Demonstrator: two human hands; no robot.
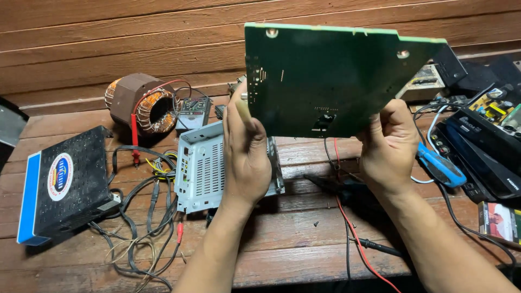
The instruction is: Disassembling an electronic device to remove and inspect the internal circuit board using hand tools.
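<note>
a worn brown plank desk carries everything seen here, and places are given from the large green circuit board, which is held up in the air above the middle of the desk, tilted, with its bare solder side turned to the camera. below and left of the board a pale grey perforated metal chassis lies on the planks. further left of the board a black flat box with a blue edge and a round sticker is set down, and behind it, up and left of the board, a brown motor stator with copper windings stands by the wall. to the right of the board a heap of black electronic boxes is stacked, with a blue-handled screwdriver just under the board's right corner. a tangle of black and red leads lies low and left.

the left hand is closed on the board's left edge, fingers wrapped over the rim. the right hand is closed on the lower right edge, thumb in front.

the step in hand is judged to be an inspection of the board's underside. a next move would call for a steady two-handed grip, edges only, and for the board to be kept clear of the chassis beneath.
</note>
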